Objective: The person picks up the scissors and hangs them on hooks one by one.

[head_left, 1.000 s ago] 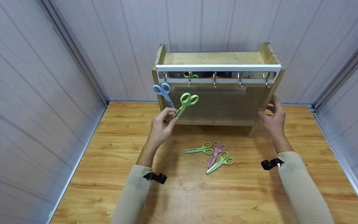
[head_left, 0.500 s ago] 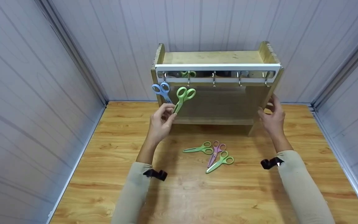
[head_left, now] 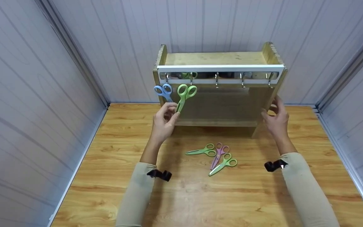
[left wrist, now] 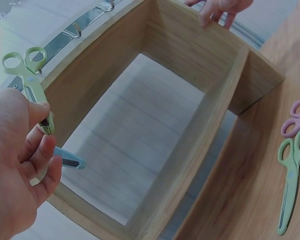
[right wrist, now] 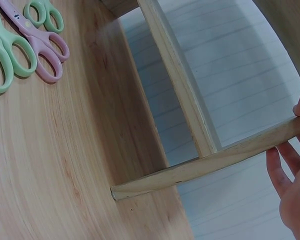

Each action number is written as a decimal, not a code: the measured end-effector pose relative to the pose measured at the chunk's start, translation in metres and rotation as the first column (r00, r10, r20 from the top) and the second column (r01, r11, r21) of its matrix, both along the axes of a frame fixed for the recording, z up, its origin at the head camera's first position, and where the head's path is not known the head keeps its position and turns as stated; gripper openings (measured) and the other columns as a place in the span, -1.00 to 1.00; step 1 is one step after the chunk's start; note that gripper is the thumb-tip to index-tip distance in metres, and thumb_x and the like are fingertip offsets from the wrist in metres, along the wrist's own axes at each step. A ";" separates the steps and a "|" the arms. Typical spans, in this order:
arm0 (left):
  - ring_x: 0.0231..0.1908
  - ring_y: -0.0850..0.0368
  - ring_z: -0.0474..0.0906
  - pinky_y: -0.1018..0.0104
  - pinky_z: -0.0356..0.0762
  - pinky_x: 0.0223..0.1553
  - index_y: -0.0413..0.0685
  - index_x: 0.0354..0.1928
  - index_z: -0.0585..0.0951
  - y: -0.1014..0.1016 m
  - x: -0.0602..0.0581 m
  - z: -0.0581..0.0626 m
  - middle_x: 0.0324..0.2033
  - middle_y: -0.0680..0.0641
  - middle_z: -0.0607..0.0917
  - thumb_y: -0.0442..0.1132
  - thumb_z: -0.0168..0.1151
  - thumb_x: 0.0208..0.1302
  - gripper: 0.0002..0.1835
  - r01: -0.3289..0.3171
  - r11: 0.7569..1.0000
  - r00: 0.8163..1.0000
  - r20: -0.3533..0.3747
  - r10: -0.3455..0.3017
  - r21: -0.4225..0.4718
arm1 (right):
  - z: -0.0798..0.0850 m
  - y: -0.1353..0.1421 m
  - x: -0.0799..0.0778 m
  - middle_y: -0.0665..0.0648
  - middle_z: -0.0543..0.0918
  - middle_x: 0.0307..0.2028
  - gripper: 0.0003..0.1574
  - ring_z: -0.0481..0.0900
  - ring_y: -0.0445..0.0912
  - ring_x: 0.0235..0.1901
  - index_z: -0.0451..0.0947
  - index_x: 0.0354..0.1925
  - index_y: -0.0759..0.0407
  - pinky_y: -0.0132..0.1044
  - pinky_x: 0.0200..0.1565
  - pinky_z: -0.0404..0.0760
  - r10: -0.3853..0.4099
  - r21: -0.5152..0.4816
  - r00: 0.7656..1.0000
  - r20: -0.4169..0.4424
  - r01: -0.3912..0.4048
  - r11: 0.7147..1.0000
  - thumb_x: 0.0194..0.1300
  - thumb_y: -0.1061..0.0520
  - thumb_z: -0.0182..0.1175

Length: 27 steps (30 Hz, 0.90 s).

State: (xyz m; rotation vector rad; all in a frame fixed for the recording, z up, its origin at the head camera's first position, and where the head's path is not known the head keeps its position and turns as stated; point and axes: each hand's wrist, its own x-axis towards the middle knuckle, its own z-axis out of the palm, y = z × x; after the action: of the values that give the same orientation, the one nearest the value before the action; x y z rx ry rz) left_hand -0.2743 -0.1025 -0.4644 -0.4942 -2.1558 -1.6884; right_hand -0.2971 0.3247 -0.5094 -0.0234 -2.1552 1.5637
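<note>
Pinched by its blade end in my left hand [head_left: 163, 121] is a pair of green scissors [head_left: 182, 99], finger loops up. Its loops sit just below the second hook [head_left: 191, 78] from the left; whether they touch it I cannot tell. Blue scissors [head_left: 165, 91] hang at the leftmost hook, their lower part behind my left hand; in the left wrist view their blue tip [left wrist: 72, 160] shows past the fingers. My right hand [head_left: 277, 119] grips the right side panel [right wrist: 240, 152] of the wooden shelf [head_left: 216, 59], thumb and fingers on either side.
A white hook rail [head_left: 228, 67] with several metal hooks runs across the shelf's front. On the wood-patterned surface before it lie green scissors [head_left: 202, 152], pink scissors [head_left: 216, 160] and more green scissors [head_left: 221, 167], close together. Panelled walls [head_left: 131, 53] stand behind and at both sides.
My left hand has raised the green scissors up and slightly left, bringing the loops close under the second hook. My right hand stays on the side panel.
</note>
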 end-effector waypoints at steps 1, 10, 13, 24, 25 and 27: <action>-0.32 0.26 0.53 0.45 0.47 -0.27 -0.28 0.08 0.69 0.001 0.000 0.000 -0.26 -0.24 0.76 -0.47 0.37 0.48 -0.80 -0.002 1.000 1.000 0.003 0.002 0.002 | 0.000 0.000 0.000 0.34 0.61 0.38 -0.07 0.60 -0.35 0.04 0.29 0.72 0.15 -0.70 -0.02 0.61 -0.001 0.001 1.000 -0.001 0.001 1.000 0.51 0.37 0.30; -0.29 0.30 0.58 0.47 0.52 -0.24 -0.30 0.13 0.68 0.005 -0.002 -0.003 -0.19 -0.28 0.79 -0.45 0.35 0.52 -0.78 -0.009 1.000 1.000 0.017 0.009 0.017 | -0.002 0.000 -0.001 0.12 0.63 0.23 -0.10 0.67 -0.38 -0.03 0.40 0.67 0.11 -0.63 -0.16 0.67 0.001 -0.043 0.999 -0.049 -0.003 0.999 0.45 0.37 0.32; -0.30 0.31 0.57 0.47 0.52 -0.23 -0.30 0.13 0.67 0.006 -0.003 -0.004 -0.20 -0.27 0.79 -0.45 0.36 0.52 -0.77 -0.013 1.000 1.000 0.014 0.013 0.021 | -0.002 0.000 -0.001 0.10 0.63 0.22 -0.11 0.66 -0.40 -0.04 0.40 0.67 0.12 -0.64 -0.16 0.66 -0.003 -0.032 0.999 -0.053 0.002 0.999 0.45 0.37 0.32; -0.28 0.27 0.58 0.47 0.53 -0.22 -0.35 0.12 0.66 0.007 -0.005 -0.008 -0.18 -0.37 0.80 -0.46 0.36 0.51 -0.78 -0.009 0.999 1.000 0.006 0.009 0.034 | -0.001 0.000 -0.001 0.17 0.61 0.24 -0.10 0.64 -0.41 -0.03 0.37 0.68 0.15 -0.66 -0.16 0.66 -0.002 -0.018 0.999 -0.049 0.001 1.000 0.47 0.38 0.32; -0.28 0.27 0.58 0.47 0.53 -0.22 -0.35 0.12 0.66 0.007 -0.004 -0.008 -0.18 -0.37 0.80 -0.45 0.36 0.51 -0.78 -0.011 0.999 1.000 0.007 0.010 0.032 | -0.001 -0.001 -0.001 0.16 0.61 0.23 -0.10 0.64 -0.40 -0.03 0.37 0.68 0.15 -0.66 -0.16 0.66 0.000 -0.020 0.999 -0.050 -0.001 1.000 0.47 0.38 0.32; -0.28 0.26 0.59 0.46 0.53 -0.21 -0.36 0.12 0.66 0.006 -0.004 -0.008 -0.17 -0.37 0.80 -0.45 0.36 0.50 -0.77 -0.013 0.999 1.000 0.012 0.012 0.030 | -0.001 -0.001 -0.001 0.12 0.60 0.22 -0.10 0.65 -0.39 -0.02 0.37 0.68 0.15 -0.65 -0.16 0.67 0.002 -0.023 0.999 -0.050 -0.003 1.000 0.47 0.39 0.32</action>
State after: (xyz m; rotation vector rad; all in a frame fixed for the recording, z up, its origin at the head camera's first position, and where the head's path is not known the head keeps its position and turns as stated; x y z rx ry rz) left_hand -0.2783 -0.0961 -0.4726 -0.4626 -2.1340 -1.7184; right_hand -0.2978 0.3242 -0.5109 0.0105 -2.0989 1.5741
